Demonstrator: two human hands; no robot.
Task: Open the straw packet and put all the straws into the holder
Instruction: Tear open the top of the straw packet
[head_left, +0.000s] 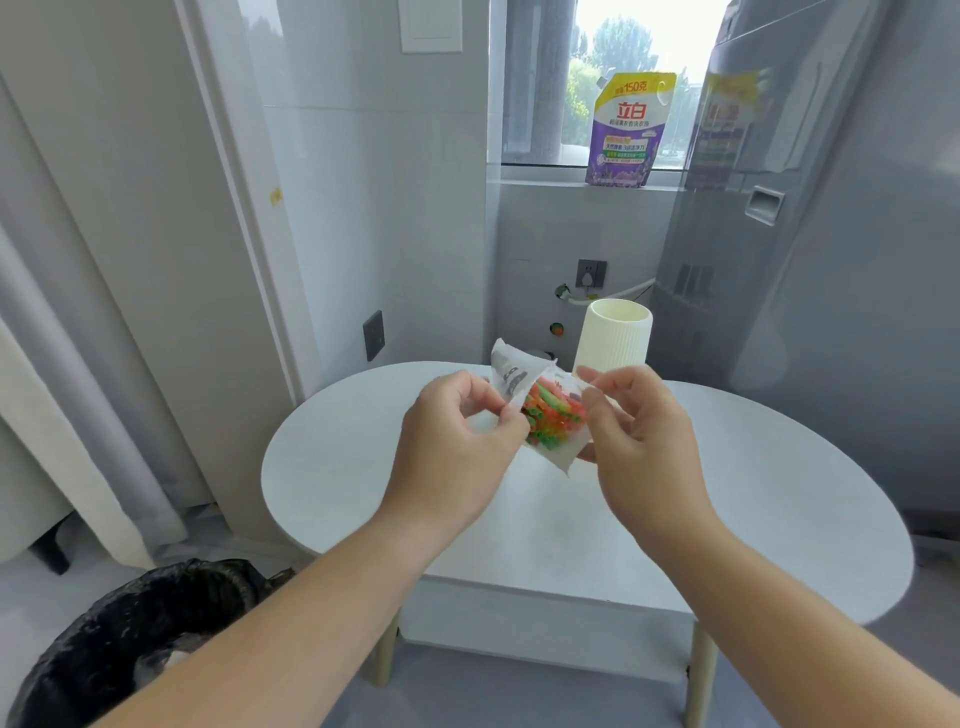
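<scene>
A white oval table (753, 499) stands on pale legs (701, 675), with a white lower shelf (519, 608) under its top. At its far edge a cream ribbed holder (613, 338) stands upright, mouth up, its base hidden. Behind, the window sill (545, 182) bears an upright purple detergent pouch (628, 130). On the grey floor (467, 696), left of the table, sits a bin (130, 639) lined with black plastic
</scene>
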